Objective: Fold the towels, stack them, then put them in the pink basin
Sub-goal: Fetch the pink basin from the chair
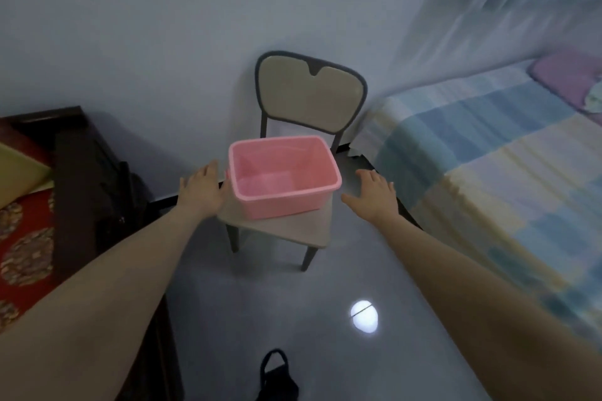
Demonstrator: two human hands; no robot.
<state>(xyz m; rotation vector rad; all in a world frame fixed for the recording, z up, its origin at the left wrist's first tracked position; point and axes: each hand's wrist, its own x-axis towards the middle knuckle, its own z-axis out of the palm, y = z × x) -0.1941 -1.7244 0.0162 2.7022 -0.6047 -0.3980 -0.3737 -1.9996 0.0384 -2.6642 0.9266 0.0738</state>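
Observation:
The pink basin (321, 198) is a rectangular plastic tub standing on the seat of a beige chair (311, 98) against the wall. Nothing lies inside the basin. My left hand (202, 189) is stretched out just left of the basin, fingers apart, close to its left wall without gripping it. My right hand (373, 192) reaches out to the right of the basin, fingers spread, a short gap away from its rim. Both hands hold nothing. No towels show in this view.
A bed with a blue and yellow checked cover (505, 172) fills the right side, a purple pillow (566, 75) at its far end. A dark wooden bench with red patterned cushions (29, 238) stands at left. A black bag (277, 374) lies on the grey floor.

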